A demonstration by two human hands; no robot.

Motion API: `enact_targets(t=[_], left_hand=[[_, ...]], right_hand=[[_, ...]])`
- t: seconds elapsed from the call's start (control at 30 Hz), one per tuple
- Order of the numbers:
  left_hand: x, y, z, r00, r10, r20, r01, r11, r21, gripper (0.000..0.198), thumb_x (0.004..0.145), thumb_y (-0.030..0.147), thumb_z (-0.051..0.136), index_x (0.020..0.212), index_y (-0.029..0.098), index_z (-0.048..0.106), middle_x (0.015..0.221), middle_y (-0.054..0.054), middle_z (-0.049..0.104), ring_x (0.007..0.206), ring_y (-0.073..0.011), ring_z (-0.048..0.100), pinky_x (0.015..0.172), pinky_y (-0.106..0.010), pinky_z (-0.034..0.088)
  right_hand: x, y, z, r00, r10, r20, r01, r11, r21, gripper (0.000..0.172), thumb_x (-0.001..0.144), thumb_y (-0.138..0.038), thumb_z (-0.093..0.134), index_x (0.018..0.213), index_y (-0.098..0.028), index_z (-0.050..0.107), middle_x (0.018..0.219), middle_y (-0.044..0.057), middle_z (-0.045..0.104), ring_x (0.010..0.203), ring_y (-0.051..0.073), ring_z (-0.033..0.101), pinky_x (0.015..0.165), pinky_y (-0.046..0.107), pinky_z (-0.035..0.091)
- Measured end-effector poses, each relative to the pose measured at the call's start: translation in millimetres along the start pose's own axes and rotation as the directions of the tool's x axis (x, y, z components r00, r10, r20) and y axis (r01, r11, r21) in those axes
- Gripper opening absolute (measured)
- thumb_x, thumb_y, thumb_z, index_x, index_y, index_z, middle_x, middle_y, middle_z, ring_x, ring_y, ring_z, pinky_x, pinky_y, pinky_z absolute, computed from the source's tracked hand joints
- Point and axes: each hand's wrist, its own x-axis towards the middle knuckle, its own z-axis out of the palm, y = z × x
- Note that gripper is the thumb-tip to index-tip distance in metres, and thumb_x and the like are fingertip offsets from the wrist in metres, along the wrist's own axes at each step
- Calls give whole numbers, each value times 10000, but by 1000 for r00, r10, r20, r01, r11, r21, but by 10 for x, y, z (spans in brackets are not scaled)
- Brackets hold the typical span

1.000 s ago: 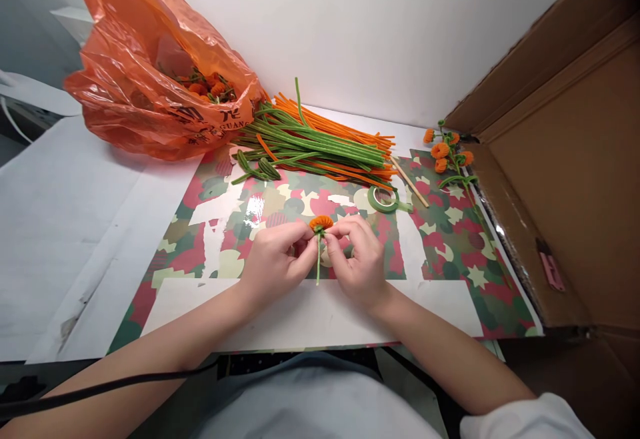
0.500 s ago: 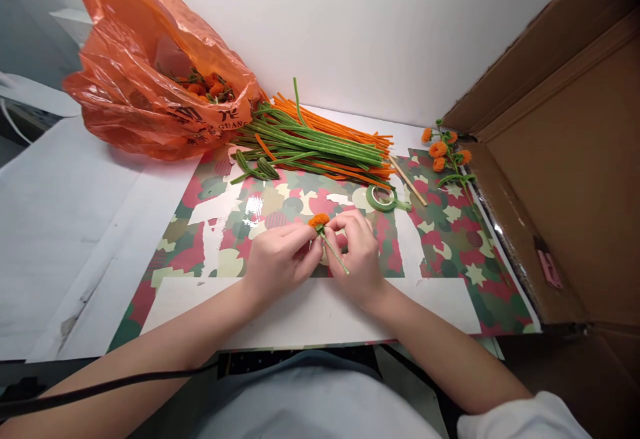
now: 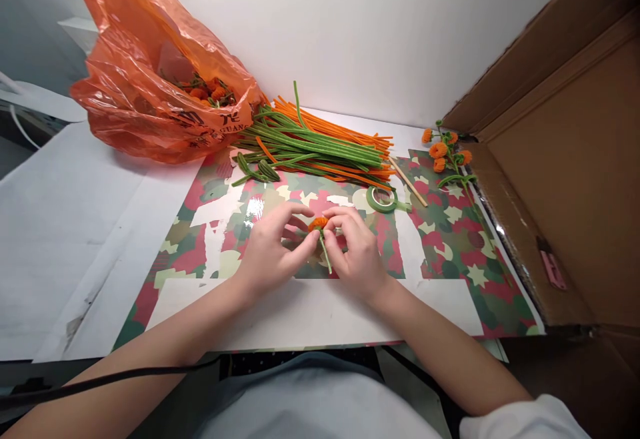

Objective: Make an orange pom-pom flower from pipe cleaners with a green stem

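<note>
A small orange pipe-cleaner flower (image 3: 318, 224) with a short green stem (image 3: 327, 255) is held up between my hands above the patterned mat. My right hand (image 3: 357, 249) pinches it from the right, its thumb and fingers at the base of the bloom. On the other side, my left hand (image 3: 274, 249) curves its fingers round the bloom, thumb tip against the base; its exact contact is partly hidden. The stem hangs down and slightly right. Beyond my hands lies a roll of green tape (image 3: 381, 199), its loose end pointing right.
Green pipe cleaners (image 3: 325, 143) and orange ones (image 3: 345, 130) lie bundled at the back. An orange plastic bag (image 3: 165, 119) with flowers inside stands back left. A wooden stick (image 3: 409, 182), a finished flower spray (image 3: 440, 150), a cardboard box (image 3: 560, 159) and a pink cutter (image 3: 551, 267) are right.
My left hand's fingers have spread apart and loosened round the bloom. The stem has swung from slanting right to hanging more steeply. My right hand keeps its pinch.
</note>
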Motion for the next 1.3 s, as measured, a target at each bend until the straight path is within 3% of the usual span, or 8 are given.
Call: enact_targets(t=[0.13,0.27,0.37,0.47,0.63,0.9,1.13,1.3], left_hand=[[40,-32,0,925,-261,275,354,854,-381,263,803,359,661,994,180,631,902,-62,710,726,-177,687,643,-292,597],[56,-88,4,865,-392,314,502,683,-530,307,731,369,750,955,181,653,840,-48,724,712,-177,707,680,-295,608],[52,-94,13,838,-433,332,543,615,-571,302,717,356,765,930,176,647,812,-35,718,701,-172,710,650,-274,602],[43,-59,19,843,-432,319,536,632,-559,295,718,349,767,913,176,631,750,-22,699,698,-177,704,590,-260,590],[21,3,22,860,-428,277,510,712,-482,286,733,358,753,905,183,608,774,-29,706,628,-153,680,419,-193,507],[-44,-37,82,925,-318,210,381,765,-519,217,745,296,738,844,166,596,819,-30,699,765,-164,693,657,-271,602],[9,-45,31,942,-248,227,321,863,-390,215,765,328,716,813,175,573,778,-15,651,694,-145,652,578,-237,562],[39,-8,-29,978,-74,194,118,966,-229,119,808,285,653,781,172,629,803,-36,678,702,-147,645,593,-238,567]], right_hand=[[28,41,-51,998,-28,50,27,1000,8,101,902,-122,449,872,-204,501,933,83,591,936,192,577,781,344,500],[40,40,-121,999,5,-52,-6,1000,-3,49,874,-179,511,832,-203,505,835,47,580,842,188,569,741,334,464],[30,16,-132,999,41,17,-39,996,-84,132,845,-205,521,722,-204,474,677,-7,530,647,150,508,633,301,392],[21,6,-108,994,55,93,-36,979,-199,178,845,-222,496,673,-199,458,610,-28,491,563,128,450,611,302,340],[25,24,-77,995,42,93,-17,968,-250,223,855,-187,460,634,-201,434,577,-36,471,538,120,434,607,298,323],[25,5,-60,999,-17,37,25,968,-251,248,819,-144,460,603,-211,358,550,-38,432,524,120,409,576,294,299],[55,41,-114,978,-140,154,176,951,-254,226,829,-138,452,628,-207,377,592,-33,446,574,128,407,632,302,309],[69,71,-160,956,-180,233,240,934,-264,210,872,-170,430,666,-209,408,635,-13,476,596,144,400,653,308,321]])
